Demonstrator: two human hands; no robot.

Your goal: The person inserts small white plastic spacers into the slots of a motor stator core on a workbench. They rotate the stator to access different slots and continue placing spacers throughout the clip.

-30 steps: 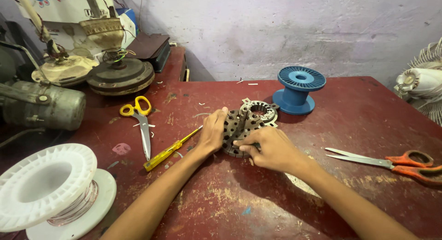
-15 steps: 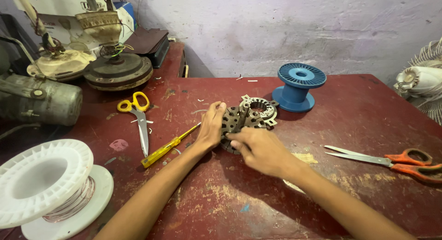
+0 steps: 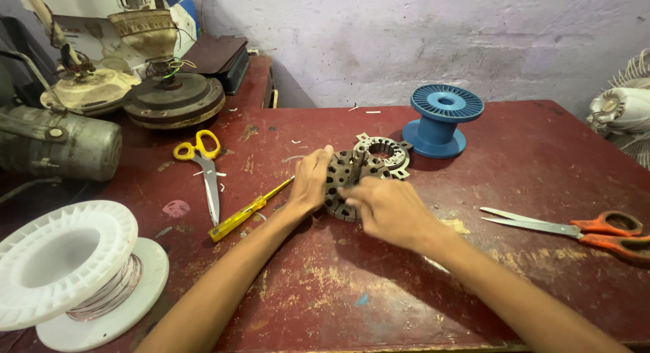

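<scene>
A dark slotted metal stator core (image 3: 340, 180) stands on edge on the red table (image 3: 325, 285), with a second grey round core (image 3: 380, 152) lying just behind it. My left hand (image 3: 309, 180) grips the dark core's left rim. My right hand (image 3: 387, 209) is closed over its front right side, fingers pressed at the slots. What the right fingers pinch is hidden.
A yellow screwdriver (image 3: 247, 211) and yellow-handled scissors (image 3: 203, 165) lie to the left. A blue spool (image 3: 441, 119) stands behind the cores. Orange scissors (image 3: 582, 228) lie at right. A white wire spool (image 3: 74, 272) sits front left; old motor parts (image 3: 169, 96) crowd the back left.
Both hands stayed on the dark core. My right hand shifted slightly along its front face; the view tilted a little.
</scene>
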